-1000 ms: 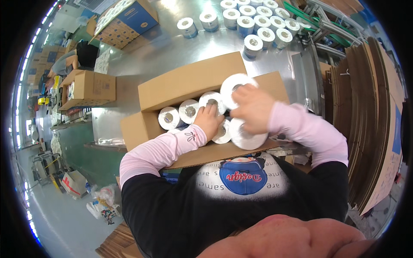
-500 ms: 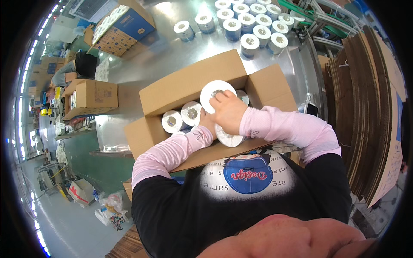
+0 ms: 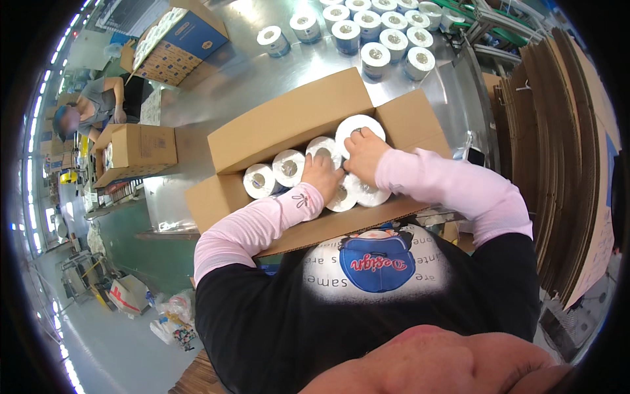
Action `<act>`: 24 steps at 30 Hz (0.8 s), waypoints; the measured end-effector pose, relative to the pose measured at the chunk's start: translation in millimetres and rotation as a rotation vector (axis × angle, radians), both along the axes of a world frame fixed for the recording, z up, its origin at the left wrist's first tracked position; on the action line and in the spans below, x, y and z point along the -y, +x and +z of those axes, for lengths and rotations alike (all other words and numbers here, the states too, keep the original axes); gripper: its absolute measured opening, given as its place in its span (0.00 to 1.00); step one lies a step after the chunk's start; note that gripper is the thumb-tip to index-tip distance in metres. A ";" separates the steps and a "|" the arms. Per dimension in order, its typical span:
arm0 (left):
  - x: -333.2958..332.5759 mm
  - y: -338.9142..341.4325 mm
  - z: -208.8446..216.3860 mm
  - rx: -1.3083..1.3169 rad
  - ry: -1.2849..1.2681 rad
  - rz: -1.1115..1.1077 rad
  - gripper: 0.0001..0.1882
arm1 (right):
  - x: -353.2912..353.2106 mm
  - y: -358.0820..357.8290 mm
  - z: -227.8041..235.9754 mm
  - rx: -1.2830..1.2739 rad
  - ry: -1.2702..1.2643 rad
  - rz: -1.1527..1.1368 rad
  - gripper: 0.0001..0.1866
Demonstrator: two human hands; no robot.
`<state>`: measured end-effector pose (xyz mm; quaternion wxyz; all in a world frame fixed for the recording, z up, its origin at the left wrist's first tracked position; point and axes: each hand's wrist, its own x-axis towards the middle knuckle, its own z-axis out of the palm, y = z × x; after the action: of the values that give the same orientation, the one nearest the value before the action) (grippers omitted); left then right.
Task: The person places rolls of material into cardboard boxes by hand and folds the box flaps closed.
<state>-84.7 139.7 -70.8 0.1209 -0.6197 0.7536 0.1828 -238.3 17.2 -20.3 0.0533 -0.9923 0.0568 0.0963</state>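
Note:
An open cardboard box [image 3: 289,128] stands in front of me with white paper rolls in it. My right hand [image 3: 367,156] grips a paper roll [image 3: 363,122] at the box's right end, its fingertips at the core; this roll sits higher than its neighbours. Close beside it, my left hand [image 3: 321,177] lies over the rolls with its fingers stretched out on a roll [image 3: 323,146] in the back row. Two more rolls [image 3: 260,178] stand to the left in that row. Nearer me, rolls [image 3: 341,197] are partly hidden beneath my hands.
Several wrapped rolls [image 3: 394,41] stand on the metal table [image 3: 216,98] at the far right. A filled blue-and-brown box [image 3: 180,46] stands far left; nearer is another carton [image 3: 147,148] beside a co-worker [image 3: 105,102]. Flattened cardboard sheets [image 3: 538,164] line the right side.
My right hand has moved right with its roll, to the box's right end. My left hand's fingers, earlier mostly hidden, now lie on a roll. The co-worker has come further into view.

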 end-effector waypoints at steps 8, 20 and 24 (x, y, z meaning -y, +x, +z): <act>9.3 32.4 34.0 -0.366 -0.116 0.056 0.25 | 11.8 -20.5 -18.8 -0.276 0.242 -0.039 0.17; 290.5 64.1 -76.0 -0.375 -0.319 0.393 0.23 | 102.0 -49.7 -85.1 0.715 0.614 -0.720 0.25; 372.5 13.4 -99.0 -0.260 -0.053 0.700 0.42 | 237.1 -73.2 -140.8 0.501 0.110 -0.977 0.26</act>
<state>-71.2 -232.9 -169.8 -0.0620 -0.8144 0.5095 0.2707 -311.5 -219.9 -161.1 0.1555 -0.8389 0.4911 -0.1758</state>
